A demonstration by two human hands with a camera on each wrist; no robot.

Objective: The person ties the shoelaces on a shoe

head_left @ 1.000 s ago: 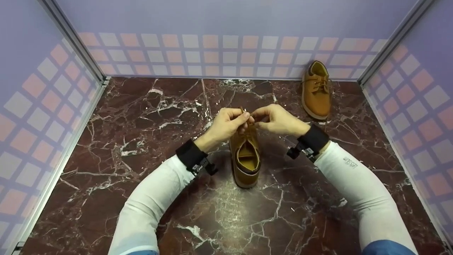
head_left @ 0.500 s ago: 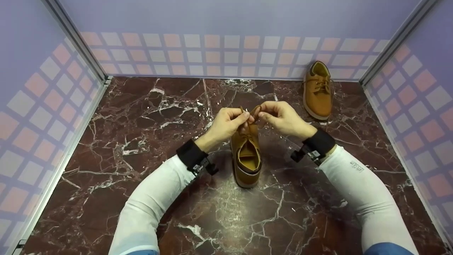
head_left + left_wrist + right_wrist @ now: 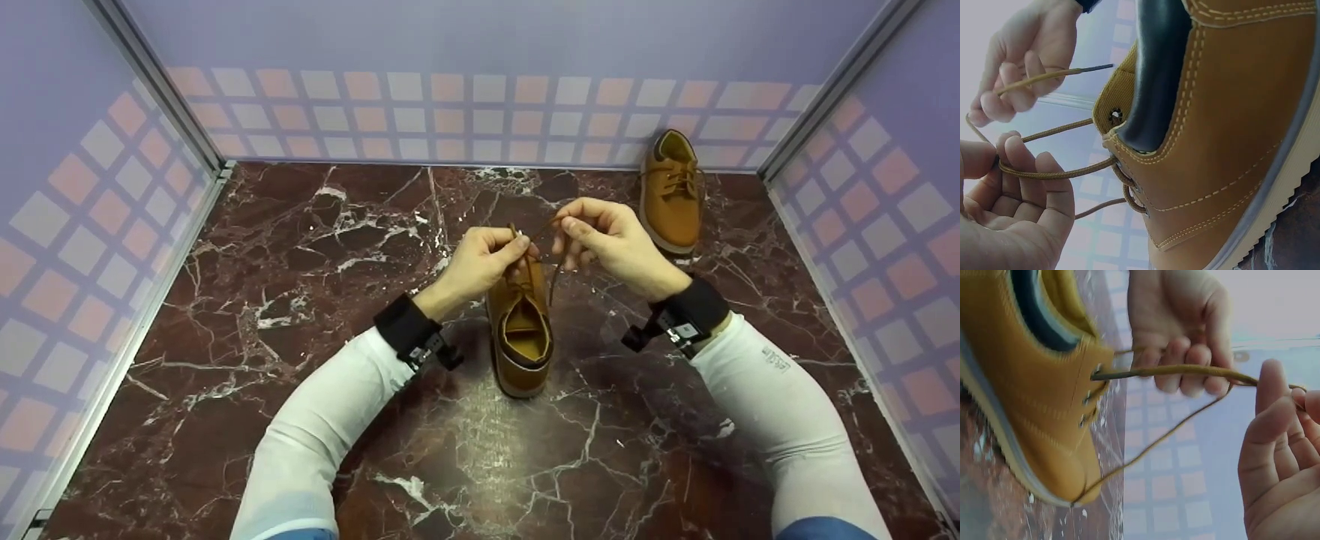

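Observation:
A tan lace-up shoe [image 3: 523, 381] stands on the floor with its heel toward me. Over its toe end my left hand [image 3: 480, 262] pinches the brown shoelace between thumb and fingers; the left wrist view shows a lace loop [image 3: 1061, 175] running from the eyelets to that hand [image 3: 1027, 225]. To the right and slightly higher, my right hand [image 3: 611, 240] pinches a stretch of shoelace leading from the left fingers. Its loose end hangs below the right hand, and the dark lace tip [image 3: 1114, 374] shows in the right wrist view. The crossing of laces inside the left fingers is partly hidden.
A matching tan shoe [image 3: 673, 202] stands at the back right by the wall, toe toward me, its laces threaded. Dark red marbled floor [image 3: 337, 450] lies underneath. Lilac panels with pink and white squares [image 3: 446, 86] close off the back and both sides.
My right hand has moved right and up, away from the left hand, drawing out a length of shoelace. My left hand keeps its pinch in nearly the same place. The shoes stay put.

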